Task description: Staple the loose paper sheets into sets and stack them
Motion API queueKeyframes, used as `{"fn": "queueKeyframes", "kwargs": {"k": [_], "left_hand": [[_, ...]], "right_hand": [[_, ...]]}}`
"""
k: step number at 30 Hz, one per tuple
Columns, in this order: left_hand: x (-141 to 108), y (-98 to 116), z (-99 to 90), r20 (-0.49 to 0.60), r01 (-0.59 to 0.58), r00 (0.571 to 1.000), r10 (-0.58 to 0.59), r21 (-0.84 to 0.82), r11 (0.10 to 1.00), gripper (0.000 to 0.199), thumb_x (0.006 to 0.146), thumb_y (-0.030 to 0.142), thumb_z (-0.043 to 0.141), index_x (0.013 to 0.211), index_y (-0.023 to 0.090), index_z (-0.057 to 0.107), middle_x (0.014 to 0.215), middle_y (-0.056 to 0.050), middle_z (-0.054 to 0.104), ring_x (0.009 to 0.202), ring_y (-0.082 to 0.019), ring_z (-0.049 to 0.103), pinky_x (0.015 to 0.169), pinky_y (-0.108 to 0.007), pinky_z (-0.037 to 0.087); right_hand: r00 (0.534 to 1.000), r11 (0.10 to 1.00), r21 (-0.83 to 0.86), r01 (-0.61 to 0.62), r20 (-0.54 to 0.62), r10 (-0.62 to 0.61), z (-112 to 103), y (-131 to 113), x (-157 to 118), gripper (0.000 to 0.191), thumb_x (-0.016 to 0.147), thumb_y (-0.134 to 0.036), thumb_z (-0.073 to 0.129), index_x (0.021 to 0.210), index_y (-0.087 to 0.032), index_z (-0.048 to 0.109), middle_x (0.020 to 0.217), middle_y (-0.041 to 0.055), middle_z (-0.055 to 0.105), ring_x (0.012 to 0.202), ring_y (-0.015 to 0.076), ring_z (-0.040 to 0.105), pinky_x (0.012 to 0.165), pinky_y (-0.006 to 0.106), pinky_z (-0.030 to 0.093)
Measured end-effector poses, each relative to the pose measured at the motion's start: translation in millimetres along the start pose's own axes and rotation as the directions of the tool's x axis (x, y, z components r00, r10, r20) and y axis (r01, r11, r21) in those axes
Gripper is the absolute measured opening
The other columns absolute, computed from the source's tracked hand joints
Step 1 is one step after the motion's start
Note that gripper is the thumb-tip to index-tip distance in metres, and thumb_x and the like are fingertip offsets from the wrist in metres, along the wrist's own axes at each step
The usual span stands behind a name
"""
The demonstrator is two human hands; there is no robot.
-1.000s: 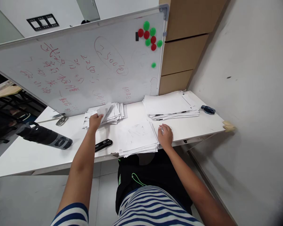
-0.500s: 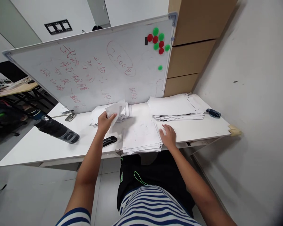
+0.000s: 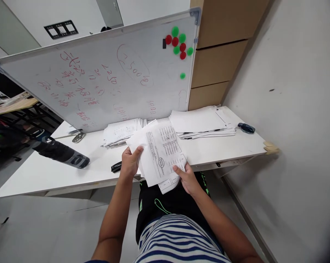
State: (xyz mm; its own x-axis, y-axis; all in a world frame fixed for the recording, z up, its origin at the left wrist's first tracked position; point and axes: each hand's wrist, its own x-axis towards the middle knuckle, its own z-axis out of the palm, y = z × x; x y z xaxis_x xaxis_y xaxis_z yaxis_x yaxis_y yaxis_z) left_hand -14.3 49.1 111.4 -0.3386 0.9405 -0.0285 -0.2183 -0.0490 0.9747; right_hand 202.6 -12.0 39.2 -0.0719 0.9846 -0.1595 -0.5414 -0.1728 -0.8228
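Several printed paper sheets [image 3: 159,153] are held up between my hands above the desk's front edge, fanned unevenly, with print and an oval stamp on the top one. My left hand [image 3: 130,160] grips their left side, thumb on top. At the lower right edge my right hand [image 3: 189,179] pinches them, its thumb over the print. Partly behind my left hand lies a black stapler [image 3: 116,167]. A paper stack [image 3: 121,131] is at the back left of the sheets, and a larger paper stack [image 3: 197,122] at the back right.
A whiteboard [image 3: 99,80] with red writing and round magnets stands along the back of the white desk [image 3: 99,153]. A dark bottle [image 3: 62,152] lies or leans at the left. A computer mouse [image 3: 78,137] sits near the board; a dark blue object [image 3: 246,128] is at right.
My left hand has moved right and nearer with its paper. The right hand has come off the desk and taken hold of the sheets. The front stack is now covered or lifted; I cannot tell which.
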Motion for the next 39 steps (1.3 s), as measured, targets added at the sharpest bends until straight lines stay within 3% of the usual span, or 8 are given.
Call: {"fn": "queueKeyframes", "kwargs": {"k": [5, 10, 19, 23, 28, 32, 35, 39], "left_hand": [[0.1, -8.6, -5.2, -0.006, 0.023, 1.0, -0.023, -0.009, 1.0, 0.056, 0.059, 0.044, 0.088, 0.104, 0.017, 0.068, 0.103, -0.011, 0.076, 0.091, -0.024, 0.072, 0.08, -0.035, 0.059], [4.9, -16.6, -12.8, -0.105, 0.027, 0.994, -0.028, -0.009, 1.0, 0.047, 0.069, 0.042, 0.082, 0.108, 0.02, 0.066, 0.11, -0.01, 0.074, 0.101, -0.025, 0.071, 0.087, -0.039, 0.06], [15.5, -24.9, -31.9, -0.325, -0.035, 0.946, -0.013, -0.14, 0.989, 0.04, 0.068, 0.034, 0.085, 0.096, 0.013, 0.065, 0.101, -0.013, 0.075, 0.097, -0.024, 0.072, 0.093, -0.04, 0.058], [21.6, -18.0, -57.7, -0.415, -0.162, 0.907, 0.065, -0.202, 0.966, 0.042, 0.073, 0.035, 0.082, 0.104, 0.012, 0.066, 0.109, -0.014, 0.073, 0.103, -0.025, 0.07, 0.096, -0.042, 0.056], [11.8, -10.9, -105.0, -0.49, -0.227, 0.868, 0.082, -0.243, 0.943, 0.042, 0.076, 0.039, 0.079, 0.106, 0.011, 0.067, 0.112, -0.014, 0.073, 0.109, -0.025, 0.068, 0.097, -0.04, 0.055], [-11.9, -10.7, -135.3, -0.398, -0.19, 0.916, 0.048, -0.326, 0.926, 0.048, 0.078, 0.046, 0.076, 0.113, 0.014, 0.068, 0.117, -0.013, 0.072, 0.118, -0.027, 0.064, 0.1, -0.041, 0.053], [-29.1, -9.3, -149.7, -0.325, -0.165, 0.945, 0.031, -0.392, 0.905, 0.054, 0.078, 0.051, 0.074, 0.119, 0.017, 0.067, 0.123, -0.013, 0.07, 0.123, -0.029, 0.06, 0.103, -0.043, 0.051], [-46.9, -5.9, -162.3, -0.324, -0.167, 0.946, 0.013, -0.452, 0.876, 0.052, 0.077, 0.049, 0.075, 0.119, 0.018, 0.068, 0.123, -0.012, 0.07, 0.122, -0.029, 0.061, 0.104, -0.042, 0.05]], "right_hand": [[0.996, 0.998, -0.004, 0.07, -0.046, -0.07, -4.3, -3.3, 5.7, 0.057, 0.076, -0.036, 0.08, 0.128, -0.028, 0.059, 0.125, 0.0032, 0.069, 0.119, 0.0272, 0.062, 0.107, 0.048, 0.047], [0.996, 0.996, 0.019, 0.086, 0.009, -0.086, -3.2, -10.5, 7.5, 0.044, 0.084, -0.047, 0.07, 0.124, -0.029, 0.062, 0.128, 0.0022, 0.068, 0.122, 0.0261, 0.059, 0.105, 0.043, 0.048], [1.0, 0.996, -0.086, 0.026, -0.001, -0.026, -4.5, -10.3, 8.4, 0.031, 0.078, -0.046, 0.076, 0.098, -0.023, 0.072, 0.097, 0.0026, 0.075, 0.095, 0.022, 0.065, 0.087, 0.033, 0.052], [0.994, 0.989, -0.136, 0.062, -0.076, -0.073, -14.2, -15.7, 15.4, 0.026, 0.077, -0.045, 0.076, 0.091, -0.023, 0.072, 0.088, 0.0006, 0.073, 0.084, 0.0193, 0.063, 0.077, 0.03, 0.05], [0.953, 0.931, -0.281, 0.234, -0.123, -0.277, -21.2, -30.7, 47.7, 0.029, 0.079, -0.045, 0.073, 0.096, -0.022, 0.072, 0.087, 0.0011, 0.071, 0.086, 0.0196, 0.062, 0.078, 0.03, 0.049], [0.928, 0.856, -0.404, 0.324, -0.043, -0.371, 19.1, -49.7, 93.7, 0.033, 0.08, -0.048, 0.069, 0.099, -0.021, 0.069, 0.085, 0.0003, 0.069, 0.083, 0.0181, 0.06, 0.077, 0.03, 0.048], [0.907, 0.803, -0.421, 0.422, 0.197, -0.373, 83.8, -69.5, 132.1, 0.031, 0.08, -0.05, 0.069, 0.091, -0.021, 0.067, 0.079, -0.0021, 0.064, 0.077, 0.0149, 0.056, 0.073, 0.027, 0.047], [0.814, 0.885, -0.266, 0.383, 0.551, -0.186, 176.2, -86.3, 185.0, 0.036, 0.077, -0.054, 0.071, 0.093, -0.022, 0.065, 0.083, -0.0015, 0.065, 0.078, 0.0145, 0.058, 0.072, 0.028, 0.05]]}}
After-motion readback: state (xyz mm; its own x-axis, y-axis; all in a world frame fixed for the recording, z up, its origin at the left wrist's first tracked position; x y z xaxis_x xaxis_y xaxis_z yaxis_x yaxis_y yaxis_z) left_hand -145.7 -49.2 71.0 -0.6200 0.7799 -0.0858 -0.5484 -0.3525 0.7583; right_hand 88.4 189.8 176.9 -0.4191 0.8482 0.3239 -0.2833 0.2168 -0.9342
